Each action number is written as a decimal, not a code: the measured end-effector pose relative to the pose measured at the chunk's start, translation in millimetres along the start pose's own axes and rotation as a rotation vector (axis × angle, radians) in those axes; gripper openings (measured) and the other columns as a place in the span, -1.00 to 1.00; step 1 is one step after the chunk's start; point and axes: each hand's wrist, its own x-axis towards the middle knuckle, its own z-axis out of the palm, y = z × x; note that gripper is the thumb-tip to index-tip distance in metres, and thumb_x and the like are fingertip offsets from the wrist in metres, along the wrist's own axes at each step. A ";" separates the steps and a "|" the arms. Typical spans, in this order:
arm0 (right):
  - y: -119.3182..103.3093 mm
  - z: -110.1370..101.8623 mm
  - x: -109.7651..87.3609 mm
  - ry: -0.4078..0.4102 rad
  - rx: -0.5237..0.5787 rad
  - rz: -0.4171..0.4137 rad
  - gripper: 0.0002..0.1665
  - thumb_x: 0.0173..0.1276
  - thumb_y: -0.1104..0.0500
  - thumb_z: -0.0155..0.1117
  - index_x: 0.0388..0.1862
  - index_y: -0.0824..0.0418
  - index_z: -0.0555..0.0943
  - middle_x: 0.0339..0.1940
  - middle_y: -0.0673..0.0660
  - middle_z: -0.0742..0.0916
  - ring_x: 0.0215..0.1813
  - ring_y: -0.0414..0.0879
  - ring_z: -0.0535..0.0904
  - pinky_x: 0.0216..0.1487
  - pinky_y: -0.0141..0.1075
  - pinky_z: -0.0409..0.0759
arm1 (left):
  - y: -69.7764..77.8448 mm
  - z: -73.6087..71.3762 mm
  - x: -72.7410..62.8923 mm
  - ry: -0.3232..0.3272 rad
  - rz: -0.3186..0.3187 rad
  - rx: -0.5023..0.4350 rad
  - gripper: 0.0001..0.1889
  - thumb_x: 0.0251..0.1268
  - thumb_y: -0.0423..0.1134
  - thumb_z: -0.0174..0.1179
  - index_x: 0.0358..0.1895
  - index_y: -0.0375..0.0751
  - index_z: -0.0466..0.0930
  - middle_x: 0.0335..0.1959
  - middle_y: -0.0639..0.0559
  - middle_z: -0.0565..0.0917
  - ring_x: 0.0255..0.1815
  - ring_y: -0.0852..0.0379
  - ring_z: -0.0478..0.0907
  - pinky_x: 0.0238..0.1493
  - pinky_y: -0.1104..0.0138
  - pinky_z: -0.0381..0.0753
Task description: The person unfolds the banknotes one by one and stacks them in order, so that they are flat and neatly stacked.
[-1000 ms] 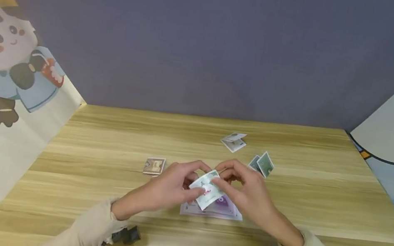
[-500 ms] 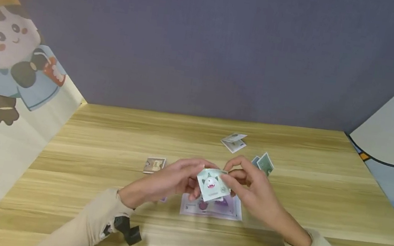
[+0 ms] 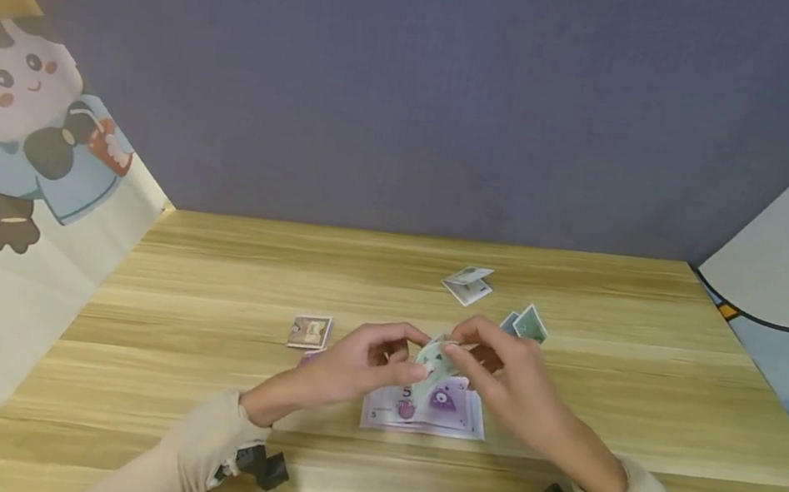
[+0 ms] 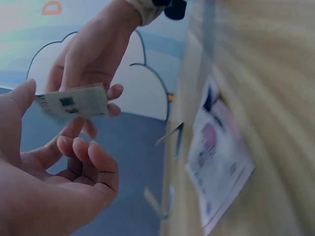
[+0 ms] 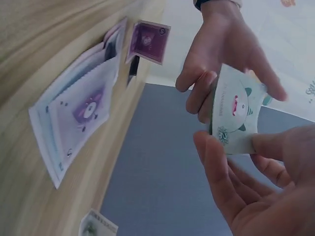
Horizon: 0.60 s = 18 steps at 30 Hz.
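A small folded green play banknote (image 3: 433, 362) with a cartoon monster face is held up between both hands, slightly bowed. My right hand (image 3: 522, 386) pinches its near edge between thumb and fingers, as the right wrist view shows on the banknote (image 5: 234, 110). My left hand (image 3: 348, 357) has its thumb on the opposite edge, with the index finger close by and the other fingers curled below. Under the hands lies a stack of flat purple play banknotes (image 3: 382, 411), marked 5. Behind the left hand, a folded purple banknote (image 5: 150, 42) shows in the right wrist view.
On the wooden table (image 3: 209, 270), a folded brown banknote (image 3: 310, 332) lies to the left. A half-open grey banknote (image 3: 468, 286) sits farther back, and a folded green banknote (image 3: 531, 324) stands behind the right hand. A grey partition (image 3: 415, 98) closes the back.
The green banknote has been turned between the hands: its monster face showed flat half a second ago and now appears bent and narrow. The left thumb has come back in front of it.
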 end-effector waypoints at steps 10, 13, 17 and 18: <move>-6.7 -7.0 0.5 -0.072 0.159 0.047 -0.80 0.46 0.35 0.19 -0.08 0.08 0.60 -0.04 0.12 0.73 -0.31 -0.14 0.74 -0.32 -0.24 0.73 | 11.1 -9.1 -2.1 -0.057 0.013 -0.017 -0.17 0.29 0.24 0.24 0.53 0.04 0.14 0.42 0.06 0.34 0.39 0.11 0.33 0.33 0.12 0.44; -7.2 -6.9 0.4 -0.031 0.094 0.036 -0.82 0.43 0.33 0.25 -0.11 0.06 0.63 -0.04 0.07 0.72 -0.23 -0.16 0.72 -0.23 -0.26 0.72 | 14.1 -11.1 -3.3 -0.088 0.008 -0.053 -0.20 0.34 0.19 0.22 0.53 0.01 0.13 0.42 -0.04 0.36 0.39 0.08 0.35 0.37 0.09 0.39; -8.0 -9.5 2.7 0.088 -0.032 0.009 -0.85 0.36 0.32 0.34 -0.20 0.08 0.67 -0.23 -0.05 0.74 -0.31 -0.22 0.65 -0.27 -0.39 0.65 | 18.5 -18.5 -5.4 -0.047 -0.002 -0.041 -0.41 0.49 0.03 0.11 0.48 -0.02 0.23 0.26 -0.10 0.49 0.28 0.03 0.46 0.30 0.11 0.47; -8.1 -10.7 3.5 0.115 -0.054 0.012 -0.85 0.34 0.33 0.35 -0.21 0.08 0.67 -0.29 -0.09 0.73 -0.34 -0.22 0.64 -0.29 -0.41 0.63 | 19.6 -21.1 -6.1 -0.026 -0.007 -0.024 -0.47 0.53 -0.02 0.07 0.45 -0.03 0.27 0.21 -0.09 0.52 0.24 0.02 0.49 0.26 0.12 0.50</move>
